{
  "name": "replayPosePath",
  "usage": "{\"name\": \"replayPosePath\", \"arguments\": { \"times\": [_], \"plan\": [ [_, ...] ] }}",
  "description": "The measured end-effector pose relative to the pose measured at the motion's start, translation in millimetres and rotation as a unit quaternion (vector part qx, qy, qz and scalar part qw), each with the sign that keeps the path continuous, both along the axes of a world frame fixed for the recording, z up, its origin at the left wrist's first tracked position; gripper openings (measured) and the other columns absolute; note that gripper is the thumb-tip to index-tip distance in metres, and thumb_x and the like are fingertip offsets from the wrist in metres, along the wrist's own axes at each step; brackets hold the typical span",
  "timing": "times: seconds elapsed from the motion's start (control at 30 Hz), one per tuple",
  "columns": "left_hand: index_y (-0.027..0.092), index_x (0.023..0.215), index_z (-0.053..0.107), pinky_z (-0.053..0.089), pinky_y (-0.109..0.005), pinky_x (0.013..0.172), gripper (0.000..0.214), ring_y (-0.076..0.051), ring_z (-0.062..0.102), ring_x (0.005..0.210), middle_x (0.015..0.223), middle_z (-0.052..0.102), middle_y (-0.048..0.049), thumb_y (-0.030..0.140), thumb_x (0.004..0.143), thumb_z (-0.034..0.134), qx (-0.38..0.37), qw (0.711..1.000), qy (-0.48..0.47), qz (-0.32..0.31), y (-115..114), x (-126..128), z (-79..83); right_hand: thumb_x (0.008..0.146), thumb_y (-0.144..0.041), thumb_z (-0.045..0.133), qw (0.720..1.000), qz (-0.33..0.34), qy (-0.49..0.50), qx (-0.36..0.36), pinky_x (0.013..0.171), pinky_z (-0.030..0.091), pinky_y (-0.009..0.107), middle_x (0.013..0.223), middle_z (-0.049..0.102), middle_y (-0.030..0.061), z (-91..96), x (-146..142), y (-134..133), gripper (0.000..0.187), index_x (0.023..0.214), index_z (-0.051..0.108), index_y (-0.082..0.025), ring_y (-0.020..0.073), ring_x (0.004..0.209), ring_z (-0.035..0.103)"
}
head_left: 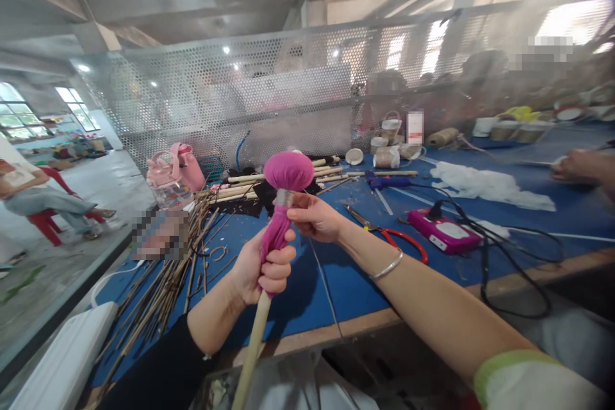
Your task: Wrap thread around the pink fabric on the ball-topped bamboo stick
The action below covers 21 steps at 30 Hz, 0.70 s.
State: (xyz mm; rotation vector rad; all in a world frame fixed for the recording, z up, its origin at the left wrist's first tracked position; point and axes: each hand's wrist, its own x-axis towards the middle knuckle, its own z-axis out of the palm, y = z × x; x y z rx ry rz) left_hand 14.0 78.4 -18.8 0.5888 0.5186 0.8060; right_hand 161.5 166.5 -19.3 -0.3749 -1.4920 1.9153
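Stick (254, 346) fills left hand (276, 269); contents of tubs (391, 132) beyond are unclear.

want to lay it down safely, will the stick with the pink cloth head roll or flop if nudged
The pale stick looks straight and rigid, so it probably won't flop. Its pink cloth head is wide and rounded, so it may rock or roll. The gathered cloth in the left hand looks soft and could sag once released.

The blue table (307, 300) carries brown sticks (161, 291), red-handled scissors (388, 232), a blue glue gun (391, 182) and a magenta box (442, 231)
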Motion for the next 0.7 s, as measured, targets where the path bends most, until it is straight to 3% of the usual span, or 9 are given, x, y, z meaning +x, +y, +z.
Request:
{"name": "replayPosePath", "arguments": {
  "times": [0.07,0.1,0.2,0.27,0.37,0.47,0.53,0.6,0.7],
  "plan": [
    [0.017,0.075,0.052,0.009,-0.01,0.027,0.03,-0.001,0.007,0.03,0.047,0.022,0.0099,0.043,0.088,0.043,-0.031,0.998,0.041,-0.026,4,-2,-2.9,0.059,-0.043,0.076,0.999,0.032,-0.036,0.01,0.035,0.005,0.019,0.039,0.03,-0.0135,-3.4,2,2,0.043,0.084,0.055,-0.015,0.0018,0.033,0.014],
    [0.016,0.074,0.053,0.015,-0.011,0.027,0.033,-0.002,0.015,0.028,0.046,0.029,0.0082,0.044,0.087,0.042,-0.042,0.996,0.075,-0.008,7,-3,-3.7,0.06,-0.045,0.075,0.998,0.024,-0.055,0.018,0.035,0.005,0.02,0.037,0.029,-0.0132,-5.2,2,3,0.041,0.08,0.055,-0.014,0.0021,0.032,0.015],
    [0.014,0.081,0.058,0.039,-0.02,0.037,0.04,-0.01,0.048,0.039,0.056,0.054,-0.002,0.049,0.088,0.037,-0.02,0.972,0.17,0.162,18,-2,-1.0,0.059,-0.047,0.075,0.995,-0.04,-0.089,0.028,0.034,0.006,0.021,0.037,0.031,-0.012,-8.6,-4,2,0.04,0.068,0.052,-0.015,0.0022,0.031,0.017],
    [0.015,0.09,0.061,0.046,-0.025,0.049,0.045,-0.015,0.059,0.054,0.068,0.063,-0.0062,0.053,0.087,0.037,0.036,0.942,0.216,0.253,24,-1,4.2,0.057,-0.046,0.076,0.994,-0.056,-0.094,0.023,0.035,0.009,0.021,0.038,0.032,-0.0112,-8.4,-8,-1,0.04,0.066,0.053,-0.015,0.0021,0.033,0.019],
    [0.016,0.098,0.063,0.047,-0.028,0.066,0.047,-0.019,0.063,0.075,0.085,0.068,-0.0085,0.057,0.079,0.052,0.152,0.903,0.325,0.238,26,4,11.6,0.053,-0.042,0.079,0.993,-0.072,-0.092,0.027,0.039,0.016,0.021,0.039,0.033,-0.0103,-7.6,-13,-4,0.039,0.062,0.054,-0.014,0.0032,0.037,0.024],
    [0.015,0.099,0.064,0.044,-0.029,0.076,0.047,-0.021,0.061,0.084,0.09,0.069,-0.0084,0.053,0.071,0.065,0.244,0.821,0.453,0.247,21,11,11.4,0.053,-0.04,0.079,0.991,-0.098,-0.084,0.033,0.043,0.022,0.021,0.041,0.038,-0.0082,-9.6,-13,-3,0.038,0.058,0.053,-0.013,0.0051,0.042,0.032],
    [0.014,0.101,0.063,0.044,-0.029,0.076,0.049,-0.021,0.061,0.084,0.09,0.068,-0.0081,0.053,0.071,0.064,0.267,0.789,0.489,0.261,18,14,6.7,0.055,-0.042,0.077,0.991,-0.1,-0.085,0.036,0.044,0.021,0.021,0.044,0.04,-0.0075,-11.2,-12,-1,0.038,0.06,0.054,-0.013,0.0049,0.044,0.032],
    [0.015,0.109,0.058,0.045,-0.028,0.071,0.051,-0.019,0.06,0.078,0.088,0.067,-0.0064,0.052,0.074,0.062,0.264,0.794,0.474,0.272,16,15,0.7,0.059,-0.045,0.074,0.99,-0.086,-0.098,0.047,0.043,0.019,0.021,0.043,0.037,-0.0087,-11.1,-10,2,0.037,0.062,0.055,-0.013,0.0041,0.042,0.028],
    [0.017,0.116,0.05,0.044,-0.023,0.057,0.053,-0.013,0.056,0.061,0.074,0.062,-0.0007,0.049,0.075,0.062,0.23,0.831,0.415,0.289,14,14,-6.3,0.067,-0.045,0.069,0.985,-0.068,-0.134,0.089,0.042,0.017,0.021,0.041,0.034,-0.0099,-6.2,-3,5,0.035,0.065,0.058,-0.012,0.0032,0.04,0.024]
  ]
}}
